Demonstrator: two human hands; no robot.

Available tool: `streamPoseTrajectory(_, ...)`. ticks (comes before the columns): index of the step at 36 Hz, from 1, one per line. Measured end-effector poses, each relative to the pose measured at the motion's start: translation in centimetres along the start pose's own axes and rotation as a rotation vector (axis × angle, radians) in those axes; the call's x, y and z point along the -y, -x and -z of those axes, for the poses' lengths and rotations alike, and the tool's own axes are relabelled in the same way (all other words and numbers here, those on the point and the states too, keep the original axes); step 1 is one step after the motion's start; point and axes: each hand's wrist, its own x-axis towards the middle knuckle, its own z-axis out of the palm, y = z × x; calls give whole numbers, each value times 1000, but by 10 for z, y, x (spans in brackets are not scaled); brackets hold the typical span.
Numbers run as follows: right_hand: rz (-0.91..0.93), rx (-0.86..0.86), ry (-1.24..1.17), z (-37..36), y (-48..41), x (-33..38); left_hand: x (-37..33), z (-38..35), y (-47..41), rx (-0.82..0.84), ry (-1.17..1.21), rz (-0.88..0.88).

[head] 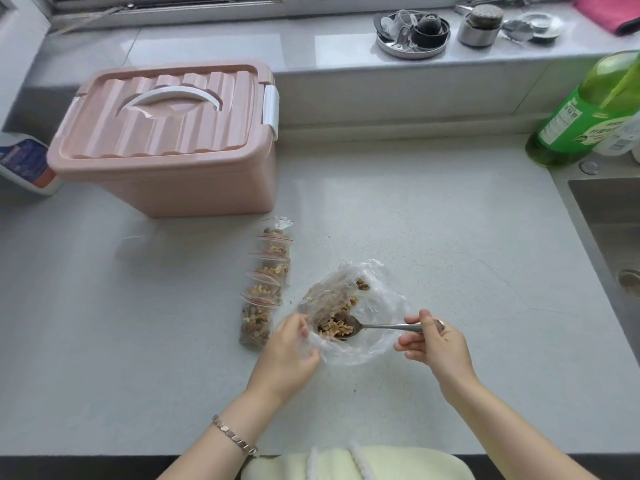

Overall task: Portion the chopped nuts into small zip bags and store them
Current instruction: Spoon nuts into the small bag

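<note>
A clear plastic bag [377, 306] of chopped nuts [337, 311] lies open on the counter's middle. My left hand [289, 351] grips the bag's left edge and holds the mouth open. My right hand [429, 344] pinches the handle of a metal spoon [375, 326], whose bowl sits among the nuts inside the bag. Just left of the bag, several small filled zip bags [265, 285] with red seals lie in an overlapping row. A few empty clear zip bags [133, 247] lie further left, hard to make out.
A pink lidded storage box [166, 143] with a white handle stands at the back left, a spray bottle [26, 164] beside it. A green bottle [585, 112] and the sink [609, 230] are at the right. Metal kitchenware [412, 32] sits on the window ledge.
</note>
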Motion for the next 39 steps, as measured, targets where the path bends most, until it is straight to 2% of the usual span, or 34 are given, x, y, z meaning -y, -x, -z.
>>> streamPoseTrajectory(5,-76,11,-27,8,-2,0,-21,23,13,-224,173,3)
streamPoseTrajectory(9,-71,2,-15,13,-1,3,-36,38,19,-320,258,-48)
streamPoseTrajectory(14,-13,-25,1,25,2,19,-59,40,22,-238,307,-161)
streamPoseTrajectory(17,52,-59,22,34,3,32,-58,27,16,-134,232,-212)
streamPoseTrajectory(20,133,-93,38,40,6,49,-48,12,7,-84,143,-188)
streamPoseTrajectory(28,322,-54,87,31,20,90,-32,-1,-3,-57,47,-160)
streamPoseTrajectory(39,493,90,310,-4,42,94,-35,-8,-4,-88,-12,-229)
